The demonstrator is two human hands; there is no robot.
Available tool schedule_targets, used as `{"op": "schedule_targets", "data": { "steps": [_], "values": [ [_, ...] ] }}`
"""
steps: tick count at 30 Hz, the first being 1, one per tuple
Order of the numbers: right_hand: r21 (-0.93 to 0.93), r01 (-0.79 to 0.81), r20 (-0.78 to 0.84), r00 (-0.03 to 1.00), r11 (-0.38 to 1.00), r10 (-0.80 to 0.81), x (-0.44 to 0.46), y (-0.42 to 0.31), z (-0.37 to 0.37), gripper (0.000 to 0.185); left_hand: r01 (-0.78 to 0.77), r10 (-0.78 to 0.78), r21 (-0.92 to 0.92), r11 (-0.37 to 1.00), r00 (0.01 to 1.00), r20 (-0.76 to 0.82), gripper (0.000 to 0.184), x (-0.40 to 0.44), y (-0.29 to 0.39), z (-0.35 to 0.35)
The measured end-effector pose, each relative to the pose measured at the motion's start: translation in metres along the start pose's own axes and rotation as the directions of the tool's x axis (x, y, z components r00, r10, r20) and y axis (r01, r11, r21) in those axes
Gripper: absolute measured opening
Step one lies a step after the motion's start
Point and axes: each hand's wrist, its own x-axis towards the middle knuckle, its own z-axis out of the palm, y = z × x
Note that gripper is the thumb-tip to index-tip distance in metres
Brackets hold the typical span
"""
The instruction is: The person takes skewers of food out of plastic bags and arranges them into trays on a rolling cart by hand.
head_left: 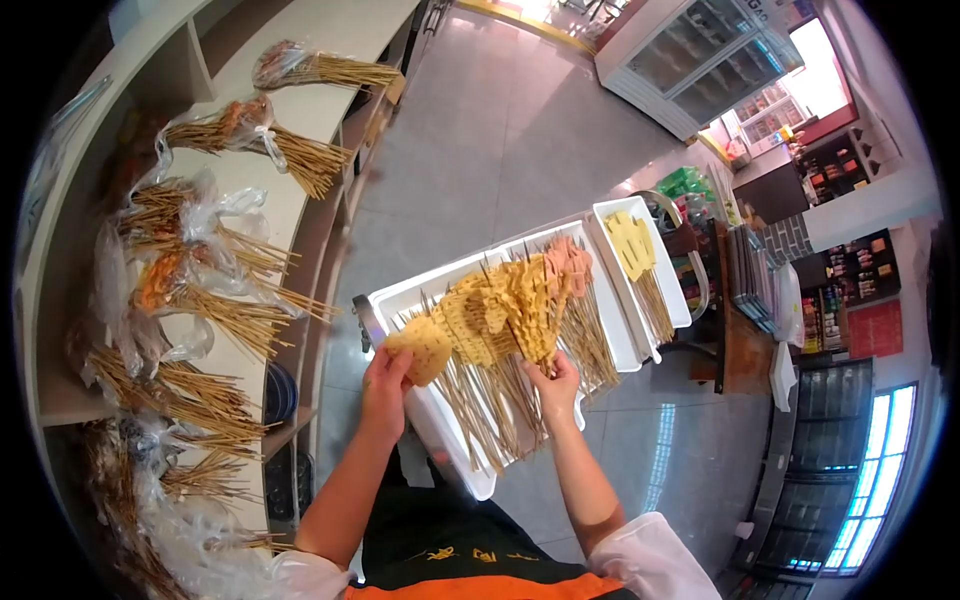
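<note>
My left hand (385,385) is closed on a flat, round yellow food piece (424,350) over the left part of a white tray (385,298). My right hand (556,385) pinches the sticks of a skewer with a folded yellow sheet (532,325) near the tray's middle. Beneath and between my hands, many skewers with yellow, textured food (470,315) lie in the tray, their sticks pointing toward me. Pinkish skewers (568,265) lie at its right end. A smaller white tray (683,308) beside it holds skewers with pale yellow pieces (630,245).
Shelving (300,130) on the left carries several bundles of skewers (220,315) in clear plastic bags. Glass-door fridges (700,60) stand at the upper right. A wooden table (738,340) with stacked trays (752,280) is on the right. Grey tiled floor (480,130) lies beyond the trays.
</note>
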Motion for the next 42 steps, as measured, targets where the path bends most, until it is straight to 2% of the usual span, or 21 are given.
{"op": "schedule_targets", "data": {
  "steps": [2, 4, 5, 6, 8, 9, 13, 15, 17, 21, 23, 26, 28, 30, 33, 38, 42],
  "values": [
    [-0.035, 0.048, 0.024, 0.999, 0.998, -0.047, -0.004, -0.007, -0.011, 0.018, 0.060, -0.060, -0.018, 0.998, 0.998, 0.024, 0.031, 0.010, 0.002, 0.008],
    [0.059, 0.033, 0.096, 0.995, 0.998, -0.038, -0.014, -0.026, -0.017, 0.019, 0.061, -0.060, -0.022, 0.998, 0.998, 0.025, 0.030, 0.023, -0.003, 0.016],
    [0.035, -0.015, 0.160, 0.987, 0.999, 0.010, -0.016, -0.025, -0.026, 0.023, 0.069, -0.068, -0.025, 0.997, 0.997, 0.023, 0.031, 0.026, -0.004, 0.021],
    [0.040, -0.013, 0.160, 0.987, 0.999, 0.007, -0.020, -0.023, -0.032, 0.023, 0.065, -0.065, -0.022, 0.998, 0.998, 0.025, 0.031, 0.027, -0.004, 0.025],
    [-0.053, 0.044, 0.175, 0.984, 0.998, -0.034, -0.026, -0.023, -0.040, 0.016, 0.015, -0.008, -0.063, 0.998, 0.995, 0.098, 0.028, 0.027, -0.001, 0.034],
    [-0.110, 0.089, 0.170, 0.983, 0.990, -0.069, -0.032, -0.034, -0.044, 0.014, 0.013, -0.007, -0.058, 0.998, 0.995, 0.102, 0.028, 0.027, 0.000, 0.037],
    [-0.145, 0.060, 0.130, 0.991, 0.988, -0.041, -0.039, -0.024, -0.061, 0.014, -0.007, 0.015, -0.076, 0.997, 0.995, 0.101, 0.021, 0.028, 0.007, 0.045],
    [-0.184, 0.107, 0.102, 0.991, 0.977, -0.089, -0.042, -0.027, -0.064, 0.013, -0.014, 0.020, -0.065, 0.998, 0.995, 0.097, 0.020, 0.028, 0.007, 0.047],
    [-0.188, 0.084, 0.080, 0.994, 0.979, -0.070, -0.043, -0.023, -0.068, 0.013, -0.031, 0.039, -0.059, 0.998, 0.989, 0.140, 0.020, 0.029, 0.006, 0.046],
    [-0.205, 0.054, 0.047, 0.998, 0.977, -0.045, -0.043, -0.020, -0.071, 0.015, -0.019, 0.031, -0.095, 0.995, 0.991, 0.128, 0.022, 0.026, 0.007, 0.055],
    [-0.235, 0.059, 0.044, 0.998, 0.970, -0.050, -0.042, -0.020, -0.072, 0.015, -0.058, 0.068, -0.070, 0.996, 0.985, 0.160, 0.035, 0.021, 0.010, 0.064],
    [-0.274, 0.063, 0.042, 0.998, 0.960, -0.054, -0.041, -0.023, -0.073, 0.016, -0.113, 0.115, -0.021, 0.993, 0.981, 0.155, 0.041, 0.024, 0.004, 0.064],
    [-0.280, 0.061, 0.042, 0.998, 0.958, -0.051, -0.042, -0.031, -0.071, 0.016, -0.096, 0.098, -0.016, 0.995, 0.984, 0.152, 0.040, 0.023, 0.004, 0.067],
    [-0.364, 0.067, 0.049, 0.997, 0.929, -0.053, -0.043, -0.041, -0.070, 0.017, -0.080, 0.081, -0.013, 0.997, 0.986, 0.148, 0.040, 0.022, 0.003, 0.068],
    [-0.377, 0.069, 0.044, 0.997, 0.924, -0.057, -0.043, -0.045, -0.069, 0.017, -0.089, 0.084, 0.026, 0.996, 0.987, 0.135, 0.038, 0.022, 0.002, 0.069],
    [-0.397, 0.093, 0.054, 0.996, 0.913, -0.078, -0.043, -0.050, -0.068, 0.017, -0.029, 0.031, -0.021, 0.999, 0.991, 0.128, 0.036, 0.020, 0.005, 0.072],
    [-0.419, 0.098, 0.056, 0.995, 0.903, -0.082, -0.044, -0.051, -0.068, 0.017, -0.058, 0.061, -0.028, 0.998, 0.990, 0.131, 0.035, 0.020, 0.001, 0.072]
  ]
}}
